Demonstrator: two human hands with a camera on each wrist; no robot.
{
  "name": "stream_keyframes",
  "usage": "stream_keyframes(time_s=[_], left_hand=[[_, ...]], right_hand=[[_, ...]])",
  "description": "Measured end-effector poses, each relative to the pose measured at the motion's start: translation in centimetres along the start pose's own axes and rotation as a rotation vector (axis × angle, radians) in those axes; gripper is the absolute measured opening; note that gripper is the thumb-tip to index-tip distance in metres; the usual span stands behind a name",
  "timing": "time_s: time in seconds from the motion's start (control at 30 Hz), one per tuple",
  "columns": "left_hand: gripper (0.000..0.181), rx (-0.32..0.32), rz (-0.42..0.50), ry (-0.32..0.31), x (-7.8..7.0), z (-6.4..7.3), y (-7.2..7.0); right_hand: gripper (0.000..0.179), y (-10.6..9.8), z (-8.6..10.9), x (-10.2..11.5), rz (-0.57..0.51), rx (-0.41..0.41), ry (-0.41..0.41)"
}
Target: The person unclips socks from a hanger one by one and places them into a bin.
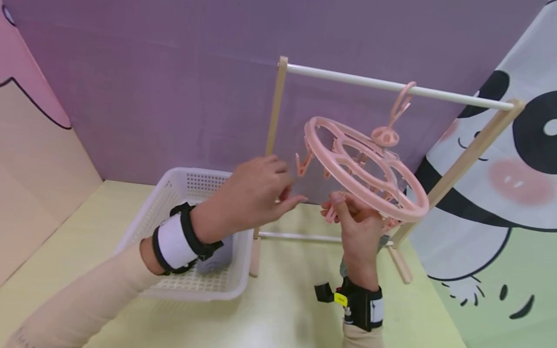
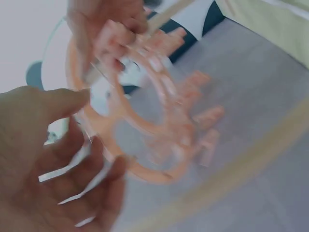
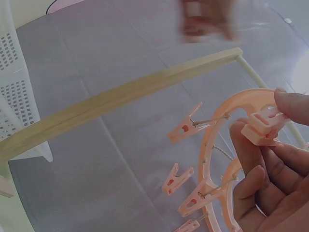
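Note:
A pink round clip hanger (image 1: 354, 186) hangs tilted by its hook from a white bar. My right hand (image 1: 360, 234) is at its near lower edge and pinches a pink clothes peg (image 3: 263, 128) between thumb and fingers. Other pink pegs (image 3: 186, 128) dangle from the ring on the far side. To the left of the hanger, my left hand (image 1: 254, 193) is in the air beside the ring, holding nothing. Its thumb points toward the hanger, and its fingers are loosely bent in the left wrist view. Something grey-green (image 1: 344, 268) shows partly behind my right wrist.
A white plastic basket (image 1: 241, 285) stands on the pale yellow table (image 1: 287, 299) at left, under my left forearm, with grey cloth (image 1: 217, 256) inside. The rack's wooden posts (image 1: 275, 113) and white top bar (image 1: 344, 77) frame the hanger. A purple backdrop is behind.

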State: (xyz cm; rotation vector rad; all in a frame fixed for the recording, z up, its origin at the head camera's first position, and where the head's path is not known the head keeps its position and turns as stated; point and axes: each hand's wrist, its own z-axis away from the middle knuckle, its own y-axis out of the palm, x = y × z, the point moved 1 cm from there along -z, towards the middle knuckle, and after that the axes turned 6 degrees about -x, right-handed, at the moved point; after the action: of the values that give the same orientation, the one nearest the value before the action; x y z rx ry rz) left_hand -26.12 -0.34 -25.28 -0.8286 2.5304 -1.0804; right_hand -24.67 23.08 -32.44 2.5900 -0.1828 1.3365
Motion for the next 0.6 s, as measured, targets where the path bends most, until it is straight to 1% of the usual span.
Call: stream_keyframes(time_s=[0.03,0.1,0.17,0.2,0.23,0.27,0.33,0.37,0.43,0.47,0.53,0.6], left_hand=[[0.028,-0.061,-0.044,0.059,-0.7,-0.5,0.0],[0.027,-0.156,-0.124,0.151,-1.8,-1.5,0.1],[0.034,-0.216,-0.179,0.204,-2.8,-2.4,0.3],[0.037,-0.231,-0.193,0.219,-3.2,-2.9,0.5],[0.04,-0.237,-0.199,0.226,-3.6,-3.3,0.6],[0.038,-0.24,-0.201,0.236,-4.0,-3.7,0.7],[0.04,-0.234,-0.2,0.25,-4.8,-4.3,1.0],[0.041,-0.227,-0.204,0.256,-5.1,-4.5,1.1],[0.04,-0.215,-0.218,0.265,-5.7,-4.8,1.3],[0.038,-0.212,-0.235,0.271,-5.9,-4.9,1.5],[0.033,-0.204,-0.261,0.277,-6.2,-5.1,1.8],[0.029,-0.193,-0.27,0.287,-6.4,-5.1,2.1]], right_hand=[[0.011,0.1,0.1,0.0,0.016,0.005,0.004],[0.011,0.1,0.2,0.1,0.047,0.01,0.013],[0.012,0.2,0.4,0.1,0.092,-0.002,0.04],[0.012,0.2,0.4,0.1,0.119,-0.014,0.064],[0.013,0.3,0.5,0.1,0.146,-0.031,0.088],[0.014,0.4,0.5,0.2,0.173,-0.051,0.115],[0.017,0.5,0.5,0.2,0.232,-0.093,0.175],[0.015,0.6,0.5,0.1,0.256,-0.111,0.195],[0.011,0.7,0.4,0.1,0.31,-0.141,0.198],[0.009,0.7,0.4,0.2,0.352,-0.149,0.187],[0.006,0.7,0.4,0.2,0.4,-0.163,0.166],[0.01,0.7,0.4,0.2,0.419,-0.166,0.149]])
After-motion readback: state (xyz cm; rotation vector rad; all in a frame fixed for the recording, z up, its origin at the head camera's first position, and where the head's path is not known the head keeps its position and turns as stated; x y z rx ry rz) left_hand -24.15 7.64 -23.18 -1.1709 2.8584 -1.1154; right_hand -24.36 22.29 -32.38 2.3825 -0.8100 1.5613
